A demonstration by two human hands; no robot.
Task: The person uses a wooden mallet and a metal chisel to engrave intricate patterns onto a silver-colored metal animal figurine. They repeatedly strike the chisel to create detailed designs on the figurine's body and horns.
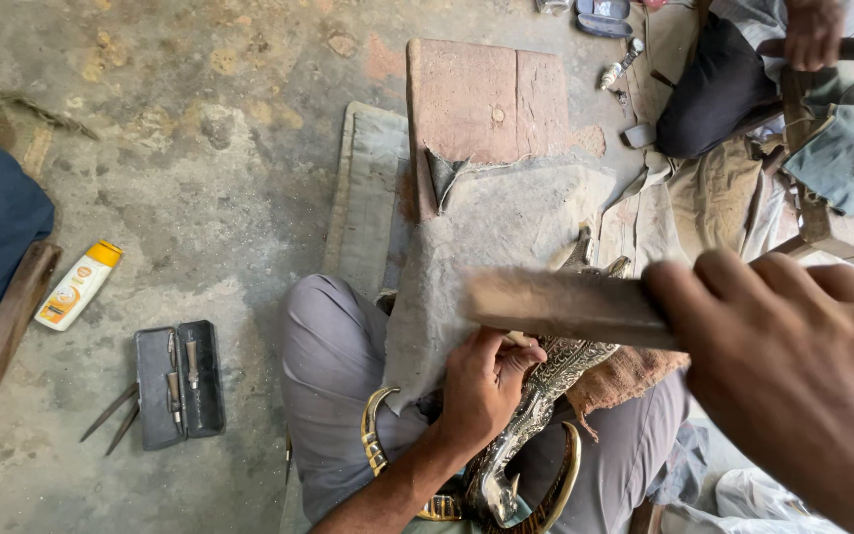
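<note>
Hands work over the lap in the head view. The left hand (481, 391) has its grip closed on an ornate metal piece (546, 391) lying across grey-trousered knees, partly under a grey cloth (486, 257). The right hand (793, 366), close to the camera, grips a blurred wooden stick (560, 307) above it. A black tool case (180, 384) and a yellow-capped bottle (78, 285) lie on the concrete floor (200, 119).
</note>
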